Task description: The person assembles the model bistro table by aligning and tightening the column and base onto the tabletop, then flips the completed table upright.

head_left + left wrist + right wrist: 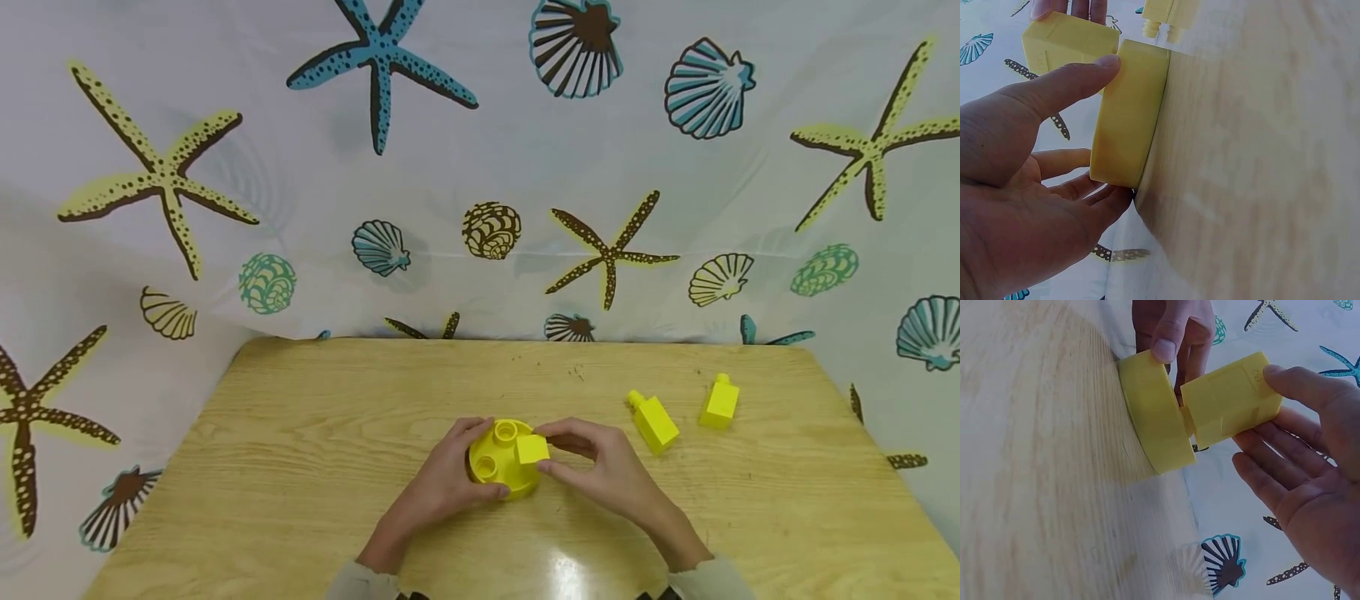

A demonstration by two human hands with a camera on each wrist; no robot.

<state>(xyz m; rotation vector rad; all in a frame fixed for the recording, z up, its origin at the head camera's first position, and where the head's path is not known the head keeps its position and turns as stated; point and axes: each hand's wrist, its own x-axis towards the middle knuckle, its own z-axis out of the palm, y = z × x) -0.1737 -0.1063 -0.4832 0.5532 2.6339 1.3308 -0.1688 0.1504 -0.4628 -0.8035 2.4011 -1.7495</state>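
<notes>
A round yellow base (504,485) with raised ring sockets lies on the wooden table. My left hand (448,477) grips it by the rim, thumb on the near side and fingers round the far side. My right hand (600,465) pinches a yellow rectangular block (533,449) between thumb and fingers. In the right wrist view the block (1232,397) stands slightly tilted on the base (1155,415), its narrow neck pointing down at the base's top. Two ring sockets show bare on the base's left part.
Two more yellow blocks with round necks, one (656,425) nearer the right hand and one (721,403) farther right, lie on the wooden table (315,425). A white cloth (450,158) printed with starfish and shells hangs behind the table and along its sides.
</notes>
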